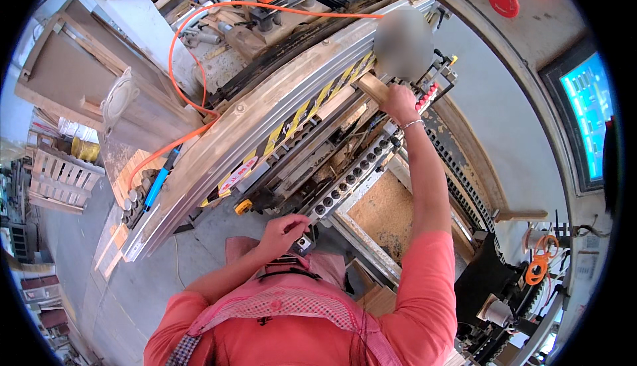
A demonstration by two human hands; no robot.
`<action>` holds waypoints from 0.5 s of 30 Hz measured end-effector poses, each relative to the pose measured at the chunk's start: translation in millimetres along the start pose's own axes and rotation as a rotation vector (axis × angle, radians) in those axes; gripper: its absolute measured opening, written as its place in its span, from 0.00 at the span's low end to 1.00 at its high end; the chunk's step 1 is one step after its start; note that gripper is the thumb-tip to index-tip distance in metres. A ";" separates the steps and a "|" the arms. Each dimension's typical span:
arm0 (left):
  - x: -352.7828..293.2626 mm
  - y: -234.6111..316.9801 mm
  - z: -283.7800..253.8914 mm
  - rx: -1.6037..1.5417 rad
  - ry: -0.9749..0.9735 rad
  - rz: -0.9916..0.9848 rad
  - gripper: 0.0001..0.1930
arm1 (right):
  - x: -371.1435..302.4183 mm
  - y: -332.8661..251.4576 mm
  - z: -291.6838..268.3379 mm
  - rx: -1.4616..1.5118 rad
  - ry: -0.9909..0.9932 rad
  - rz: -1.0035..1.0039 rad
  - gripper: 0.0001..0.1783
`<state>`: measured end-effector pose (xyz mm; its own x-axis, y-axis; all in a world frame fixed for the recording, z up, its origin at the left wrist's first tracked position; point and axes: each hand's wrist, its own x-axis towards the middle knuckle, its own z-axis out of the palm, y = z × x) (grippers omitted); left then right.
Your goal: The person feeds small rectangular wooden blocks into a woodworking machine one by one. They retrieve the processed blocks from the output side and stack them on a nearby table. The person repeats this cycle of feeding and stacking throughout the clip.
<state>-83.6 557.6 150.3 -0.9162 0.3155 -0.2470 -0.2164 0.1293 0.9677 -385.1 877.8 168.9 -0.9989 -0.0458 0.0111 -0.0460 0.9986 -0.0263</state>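
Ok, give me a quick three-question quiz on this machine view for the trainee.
1. True or false: the right hand grips a wooden piece at the far end of the machine.
2. What is the left hand closed around? A) the orange hose B) a small dark knob-like part at the machine's near end C) a white bucket
3. Fill in: the long metal guard rail carries yellow and ____ warning stripes.

Key: 1 true; 2 B; 3 black.
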 end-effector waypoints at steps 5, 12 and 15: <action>36.9 8.0 11.8 -0.252 -0.009 -0.082 0.12 | -44.7 0.0 -32.2 -0.015 0.018 -0.002 0.15; 97.4 -1.0 55.4 -0.650 -0.263 0.046 0.24 | -184.3 -49.7 -79.6 0.661 -0.430 -0.210 0.23; 95.1 8.2 63.3 -0.585 -0.238 0.131 0.22 | -196.4 -62.7 -73.1 0.666 -0.456 -0.261 0.20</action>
<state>-151.1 648.1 131.5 -0.8623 0.5023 -0.0642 -0.3174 -0.4375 0.8413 -185.3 826.2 241.5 -0.8550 -0.4214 -0.3023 -0.1288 0.7372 -0.6633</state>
